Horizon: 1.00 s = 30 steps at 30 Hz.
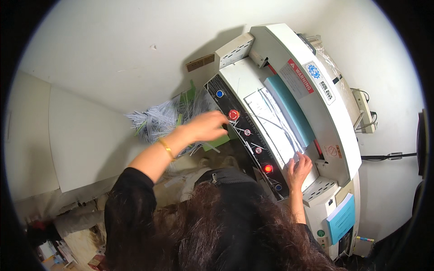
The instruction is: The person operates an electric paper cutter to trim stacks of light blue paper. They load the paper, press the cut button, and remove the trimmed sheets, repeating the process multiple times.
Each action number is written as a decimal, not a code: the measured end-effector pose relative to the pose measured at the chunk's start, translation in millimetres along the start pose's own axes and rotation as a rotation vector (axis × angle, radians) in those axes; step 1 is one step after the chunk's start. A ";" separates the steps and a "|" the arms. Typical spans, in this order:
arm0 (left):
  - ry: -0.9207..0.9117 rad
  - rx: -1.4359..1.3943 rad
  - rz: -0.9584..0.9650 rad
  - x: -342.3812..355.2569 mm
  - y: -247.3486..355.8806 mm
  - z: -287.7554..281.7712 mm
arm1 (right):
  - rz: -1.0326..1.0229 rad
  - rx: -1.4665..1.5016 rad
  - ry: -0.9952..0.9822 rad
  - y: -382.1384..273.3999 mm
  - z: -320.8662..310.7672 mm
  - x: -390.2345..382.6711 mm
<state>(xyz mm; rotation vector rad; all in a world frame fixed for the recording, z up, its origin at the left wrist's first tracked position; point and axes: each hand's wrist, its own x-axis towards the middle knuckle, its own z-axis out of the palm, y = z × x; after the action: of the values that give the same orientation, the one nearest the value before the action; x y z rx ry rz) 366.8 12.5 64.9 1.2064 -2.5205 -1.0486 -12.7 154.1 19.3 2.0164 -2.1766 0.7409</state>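
Note:
My left hand (211,127), fingers curled, is over the black control panel (244,144) by the red stop button (234,115), with loose slivers nearby; its contents are hard to make out. My right hand (299,166) pinches thin paper strips (285,128) at the near end of the white paper cutter's bed (239,77). On that bed a teal stack (289,108) lies under the curved white housing (339,135), beside white printed sheets (262,122). Left of the machine, a heap of shredded paper (156,122) with green pieces spills over.
A white cabinet (36,135) stands at the left against the pale wall. Another teal booklet stack (341,217) lies on the machine's right side. A power strip (364,113) and cables are at the right. A dark bag or clothing with a zip (214,178) is below me.

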 end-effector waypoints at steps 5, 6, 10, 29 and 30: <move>0.189 0.009 0.259 65.3 80.7 99.9 | 0.066 0.108 0.058 5.6 0.4 12.7; 0.232 0.021 0.248 74.1 86.6 112.6 | 0.268 0.318 0.082 14.2 3.2 16.1; 0.443 0.167 -0.042 116.4 89.1 129.7 | 0.934 1.151 0.134 41.6 4.2 38.8; 0.428 0.294 0.262 146.1 98.2 139.1 | 1.726 1.439 -0.228 92.5 30.5 104.1; 0.420 0.300 0.249 143.8 97.1 137.4 | 1.686 1.442 -0.254 89.4 34.4 104.8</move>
<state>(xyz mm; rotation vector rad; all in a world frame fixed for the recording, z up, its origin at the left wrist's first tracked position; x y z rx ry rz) 154.0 21.1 4.6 1.0089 -2.4518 -0.3245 -102.8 45.6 2.8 -0.8009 -3.4524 2.6598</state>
